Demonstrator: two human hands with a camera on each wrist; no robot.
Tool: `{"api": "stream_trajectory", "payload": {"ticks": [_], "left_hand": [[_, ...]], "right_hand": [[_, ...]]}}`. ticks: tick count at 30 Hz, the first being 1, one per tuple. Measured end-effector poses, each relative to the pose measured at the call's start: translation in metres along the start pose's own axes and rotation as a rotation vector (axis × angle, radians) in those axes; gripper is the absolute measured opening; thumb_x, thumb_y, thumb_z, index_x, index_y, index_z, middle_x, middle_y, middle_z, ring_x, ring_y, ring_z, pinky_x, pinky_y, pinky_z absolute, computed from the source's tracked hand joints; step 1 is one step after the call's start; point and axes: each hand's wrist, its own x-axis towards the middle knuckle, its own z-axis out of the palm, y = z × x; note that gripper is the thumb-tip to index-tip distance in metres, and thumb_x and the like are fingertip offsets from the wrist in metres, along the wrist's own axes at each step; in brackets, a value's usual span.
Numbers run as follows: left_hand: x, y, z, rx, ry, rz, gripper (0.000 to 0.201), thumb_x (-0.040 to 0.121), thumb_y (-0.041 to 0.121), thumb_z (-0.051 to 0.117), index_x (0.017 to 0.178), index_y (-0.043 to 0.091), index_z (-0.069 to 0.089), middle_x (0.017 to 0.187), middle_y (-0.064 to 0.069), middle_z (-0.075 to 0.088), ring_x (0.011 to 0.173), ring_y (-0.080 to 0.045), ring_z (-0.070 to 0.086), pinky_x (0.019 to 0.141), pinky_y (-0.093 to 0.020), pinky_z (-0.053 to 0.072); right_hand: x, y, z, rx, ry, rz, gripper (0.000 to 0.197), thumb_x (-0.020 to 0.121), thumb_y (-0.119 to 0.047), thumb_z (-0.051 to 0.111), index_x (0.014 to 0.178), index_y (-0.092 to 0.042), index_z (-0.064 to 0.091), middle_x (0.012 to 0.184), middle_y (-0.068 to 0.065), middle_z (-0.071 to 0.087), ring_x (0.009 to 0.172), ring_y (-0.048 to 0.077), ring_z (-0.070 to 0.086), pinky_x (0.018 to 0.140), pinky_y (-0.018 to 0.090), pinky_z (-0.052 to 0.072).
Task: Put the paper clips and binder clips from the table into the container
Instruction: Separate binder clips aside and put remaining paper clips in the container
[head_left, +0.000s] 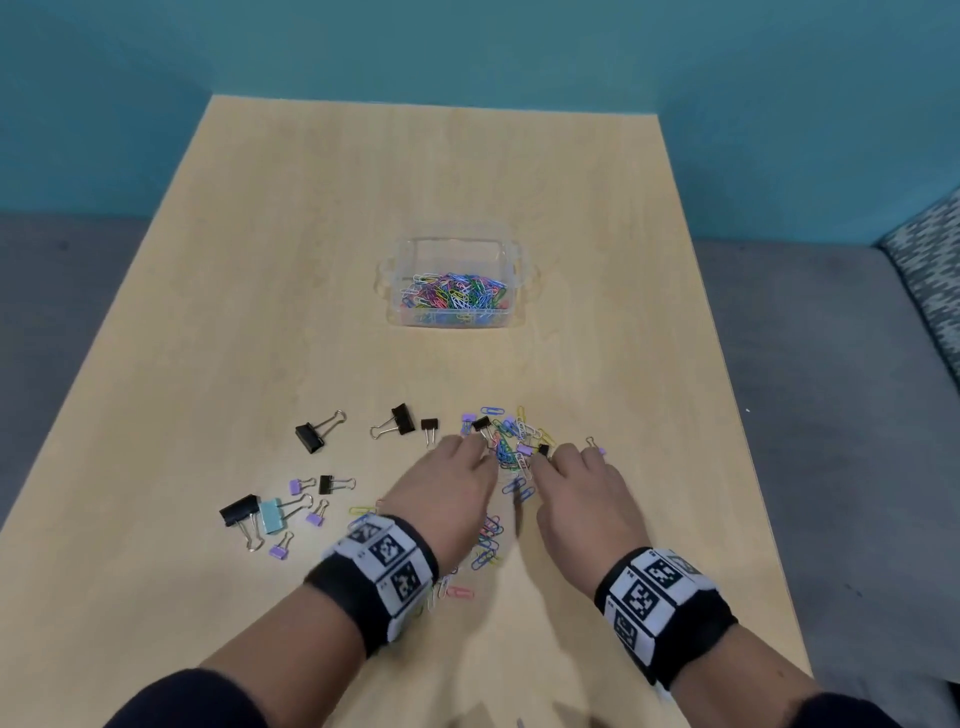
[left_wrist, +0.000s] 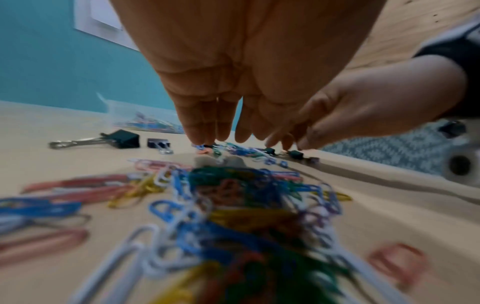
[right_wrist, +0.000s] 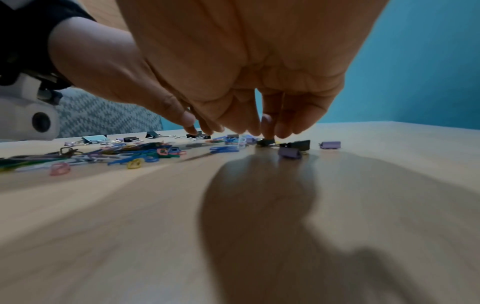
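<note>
A clear plastic container (head_left: 511, 248) stands mid-table with several coloured paper clips inside. A loose pile of paper clips (head_left: 511, 444) mixed with small binder clips lies in front of it. My left hand (head_left: 475, 449) comes down on the pile's left side, fingers straight and together, tips touching the clips (left_wrist: 205, 144). On the pile's right side is my right hand (head_left: 558, 457), where its thumb and fingertips meet on a small black binder clip (right_wrist: 265, 142). More paper clips (head_left: 485, 540) lie under and between my wrists.
Black binder clips (head_left: 311, 434) (head_left: 400, 420) lie left of the pile. A group of black, light blue and purple binder clips (head_left: 270, 514) sits nearer the table's (head_left: 337, 234) left edge. A small purple clip (right_wrist: 330, 144) lies right of my right hand. A patterned cushion (head_left: 930, 270) is off the table, right.
</note>
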Motion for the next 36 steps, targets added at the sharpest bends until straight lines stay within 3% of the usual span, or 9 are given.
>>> {"api": "stream_trajectory", "payload": {"ticks": [3, 5, 9, 11, 17, 20, 29, 33, 36], "left_hand": [[-0.008, 0.008, 0.014, 0.026, -0.115, -0.024, 0.063, 0.068, 0.027, 0.073, 0.121, 0.003, 0.049, 0.134, -0.020, 0.044, 0.123, -0.035, 0.042, 0.100, -0.043, 0.043], [-0.011, 0.007, 0.016, 0.034, -0.119, -0.039, 0.064, 0.066, 0.030, 0.074, 0.118, 0.001, 0.051, 0.137, -0.025, 0.043, 0.130, -0.038, 0.038, 0.104, -0.044, 0.040], [-0.008, 0.001, 0.013, 0.005, -0.081, -0.060, 0.053, 0.086, 0.032, 0.029, 0.124, 0.000, 0.050, 0.143, -0.026, 0.039, 0.135, -0.038, 0.034, 0.106, -0.045, 0.037], [-0.008, -0.002, 0.011, -0.017, -0.072, -0.049, 0.054, 0.087, 0.033, 0.023, 0.119, 0.002, 0.053, 0.138, -0.024, 0.044, 0.131, -0.037, 0.040, 0.104, -0.044, 0.040], [-0.016, 0.000, 0.013, -0.033, -0.052, -0.030, 0.043, 0.087, 0.031, 0.031, 0.111, 0.005, 0.056, 0.128, -0.020, 0.052, 0.124, -0.034, 0.046, 0.102, -0.043, 0.042], [-0.018, -0.003, 0.019, -0.005, -0.111, 0.009, 0.040, 0.082, 0.033, 0.052, 0.113, 0.007, 0.052, 0.119, -0.014, 0.053, 0.121, -0.034, 0.044, 0.104, -0.042, 0.038], [-0.032, -0.001, 0.008, -0.093, 0.046, -0.006, 0.020, 0.081, 0.025, 0.040, 0.082, 0.016, 0.058, 0.087, -0.005, 0.056, 0.083, -0.027, 0.060, 0.067, -0.032, 0.050], [-0.023, -0.004, 0.010, -0.054, 0.029, -0.003, 0.036, 0.079, 0.026, 0.045, 0.110, 0.015, 0.060, 0.126, -0.008, 0.057, 0.104, -0.027, 0.055, 0.077, -0.037, 0.053], [-0.016, -0.004, 0.005, 0.011, -0.029, 0.001, 0.032, 0.070, 0.023, 0.064, 0.102, 0.018, 0.064, 0.124, -0.003, 0.060, 0.100, -0.025, 0.057, 0.068, -0.037, 0.051]], "right_hand": [[-0.007, -0.005, 0.003, 0.042, -0.046, -0.118, 0.039, 0.073, -0.016, 0.036, 0.105, -0.015, 0.058, 0.099, 0.005, 0.056, 0.087, 0.030, 0.049, 0.069, 0.040, 0.046], [-0.011, -0.009, 0.007, 0.046, -0.109, -0.186, 0.040, 0.075, -0.015, 0.039, 0.111, -0.012, 0.056, 0.112, 0.007, 0.055, 0.097, 0.031, 0.050, 0.078, 0.042, 0.048], [-0.017, -0.018, 0.011, 0.040, -0.123, -0.178, 0.044, 0.070, -0.015, 0.057, 0.114, -0.009, 0.058, 0.125, 0.012, 0.056, 0.103, 0.031, 0.054, 0.079, 0.040, 0.051], [-0.020, -0.022, 0.012, 0.074, -0.092, -0.221, 0.040, 0.074, -0.016, 0.051, 0.113, -0.010, 0.057, 0.118, 0.009, 0.056, 0.100, 0.030, 0.054, 0.077, 0.038, 0.050], [-0.019, -0.025, 0.017, 0.079, -0.053, -0.184, 0.042, 0.077, -0.017, 0.047, 0.116, -0.006, 0.057, 0.126, 0.015, 0.054, 0.123, 0.034, 0.048, 0.099, 0.041, 0.045], [-0.019, -0.027, 0.018, 0.110, -0.052, -0.220, 0.044, 0.076, -0.016, 0.048, 0.119, -0.006, 0.056, 0.126, 0.015, 0.054, 0.124, 0.035, 0.047, 0.101, 0.043, 0.043], [-0.004, -0.025, 0.018, 0.132, -0.010, -0.189, 0.041, 0.082, -0.018, 0.030, 0.116, -0.011, 0.051, 0.138, 0.015, 0.045, 0.135, 0.034, 0.036, 0.107, 0.043, 0.036], [-0.002, -0.024, 0.012, 0.121, -0.043, -0.164, 0.053, 0.077, -0.022, 0.026, 0.122, -0.010, 0.051, 0.141, 0.017, 0.044, 0.131, 0.035, 0.040, 0.103, 0.046, 0.040], [-0.005, -0.024, 0.012, 0.086, -0.067, -0.172, 0.050, 0.077, -0.023, 0.032, 0.121, -0.010, 0.053, 0.139, 0.015, 0.047, 0.127, 0.034, 0.045, 0.098, 0.044, 0.044]]}}
